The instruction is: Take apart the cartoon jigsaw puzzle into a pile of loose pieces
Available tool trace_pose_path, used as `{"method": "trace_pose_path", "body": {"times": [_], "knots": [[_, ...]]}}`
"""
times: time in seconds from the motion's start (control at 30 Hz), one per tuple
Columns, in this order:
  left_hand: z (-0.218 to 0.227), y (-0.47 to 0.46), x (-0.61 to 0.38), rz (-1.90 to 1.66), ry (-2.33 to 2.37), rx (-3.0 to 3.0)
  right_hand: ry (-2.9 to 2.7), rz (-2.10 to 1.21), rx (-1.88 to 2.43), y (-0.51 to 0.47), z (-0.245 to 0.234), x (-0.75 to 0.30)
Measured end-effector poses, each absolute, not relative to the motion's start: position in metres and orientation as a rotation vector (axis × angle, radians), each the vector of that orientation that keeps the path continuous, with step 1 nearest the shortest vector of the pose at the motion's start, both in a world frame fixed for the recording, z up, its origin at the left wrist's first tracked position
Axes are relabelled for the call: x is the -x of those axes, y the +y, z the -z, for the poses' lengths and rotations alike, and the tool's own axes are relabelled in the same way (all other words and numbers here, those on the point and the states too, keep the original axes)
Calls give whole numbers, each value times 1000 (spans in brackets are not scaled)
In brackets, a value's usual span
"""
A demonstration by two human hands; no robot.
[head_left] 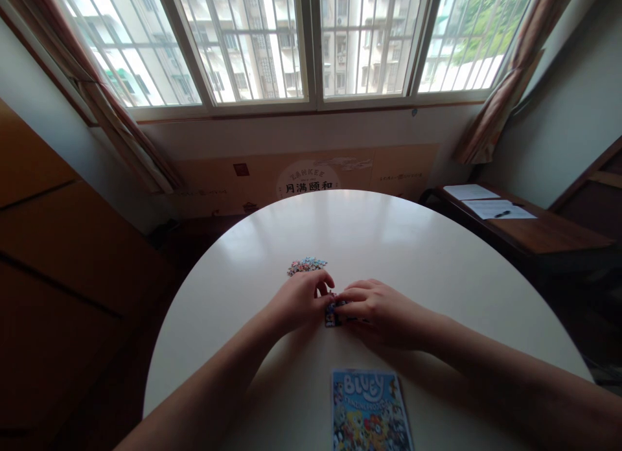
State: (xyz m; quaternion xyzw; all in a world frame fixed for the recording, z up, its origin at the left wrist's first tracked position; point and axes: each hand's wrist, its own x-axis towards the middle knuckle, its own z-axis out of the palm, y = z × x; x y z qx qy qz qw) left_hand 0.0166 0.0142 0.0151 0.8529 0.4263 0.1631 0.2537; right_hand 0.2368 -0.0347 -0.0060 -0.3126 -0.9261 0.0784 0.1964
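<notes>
Through the head camera I am looking forward and down at both hands working close together over a round white bench (437,256). My left hand (299,302) is coming in from the left, with thumb and forefinger bending toward each other at the top edge of a small, dark, partly joined patch of jigsaw puzzle (332,318); I cannot tell whether a piece is sitting between them. My right hand (383,312) is lying over the right part of that patch, fingers reaching leftward and slightly bent, covering much of it; whether they are pinching anything is hidden from me. The patch is resting flat on the bench, between and partly under the hands.

Just beyond the left hand, a loose heap of jigsaw pieces (307,264) is lying on the white surface. Nearer to me, apart from the hands, a blue Bluey picture sheet (369,409) is lying face up, its lower edge running out of view.

Past the bench, a panel with Chinese characters (408,169) is standing below the barred window (311,49). On the right, a wooden side table (558,234) is carrying white papers (479,208) and a dark pen (503,214).
</notes>
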Motion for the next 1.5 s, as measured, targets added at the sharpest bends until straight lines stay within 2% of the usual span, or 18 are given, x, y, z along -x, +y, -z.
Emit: {"method": "trace_pose_path", "body": {"times": [0.5, 1.5], "knots": [[-15, 15, -13, -510, 981, -2362, -2610, -231, 894, -36, 5, -236], [-11, 20, -12, -538, 1071, -2385, -2595, -205, 868, -33, 11, -237]]}}
